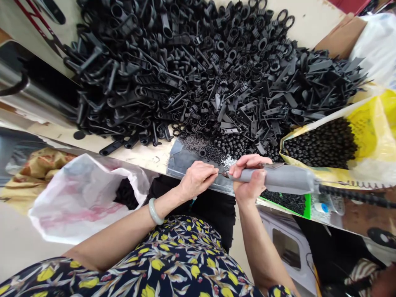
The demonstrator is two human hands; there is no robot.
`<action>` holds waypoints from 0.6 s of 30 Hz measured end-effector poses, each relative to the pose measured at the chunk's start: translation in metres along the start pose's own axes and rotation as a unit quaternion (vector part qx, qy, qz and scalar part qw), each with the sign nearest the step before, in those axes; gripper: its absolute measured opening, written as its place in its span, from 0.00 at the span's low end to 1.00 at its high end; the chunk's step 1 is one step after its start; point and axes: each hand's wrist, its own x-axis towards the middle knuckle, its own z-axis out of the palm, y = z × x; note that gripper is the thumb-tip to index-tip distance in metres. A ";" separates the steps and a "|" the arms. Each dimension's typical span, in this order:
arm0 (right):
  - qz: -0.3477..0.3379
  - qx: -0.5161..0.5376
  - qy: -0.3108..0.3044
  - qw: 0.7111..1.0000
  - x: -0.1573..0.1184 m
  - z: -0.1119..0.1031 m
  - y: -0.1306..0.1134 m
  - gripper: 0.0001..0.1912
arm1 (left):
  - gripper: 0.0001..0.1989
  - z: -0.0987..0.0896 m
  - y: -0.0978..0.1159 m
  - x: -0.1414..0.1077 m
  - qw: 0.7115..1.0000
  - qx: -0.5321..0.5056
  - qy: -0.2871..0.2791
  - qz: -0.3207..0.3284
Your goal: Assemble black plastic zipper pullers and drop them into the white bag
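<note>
The right hand (247, 185) has its fingers and thumb closed round the front of a grey tool (286, 180), probably to steady it sideways toward the left hand (199, 178). That hand's fingertips are drawn together in a pinch; what they hold, if anything, is too small to tell. Silver bits (229, 161) lie at twelve o'clock from the tool's tip, with a heap of black parts (185, 70) farther out, seemingly spread for short reaches. From the right hand's grip, the tool's body extends toward three o'clock, while its tip pokes out at nine, just beside the left fingertips.
</note>
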 end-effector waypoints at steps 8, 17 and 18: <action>0.009 0.004 -0.008 1.000 0.000 0.002 0.005 0.20 | 0.07 0.000 -0.001 -0.001 1.000 0.002 -0.004 0.000; 0.010 -0.019 -0.053 0.998 -0.004 0.002 0.003 0.18 | 0.08 0.003 -0.007 -0.004 1.000 0.008 0.006 0.023; 0.004 -0.019 -0.054 0.998 -0.003 0.003 0.003 0.18 | 0.08 0.003 -0.007 -0.004 1.000 0.005 0.006 0.020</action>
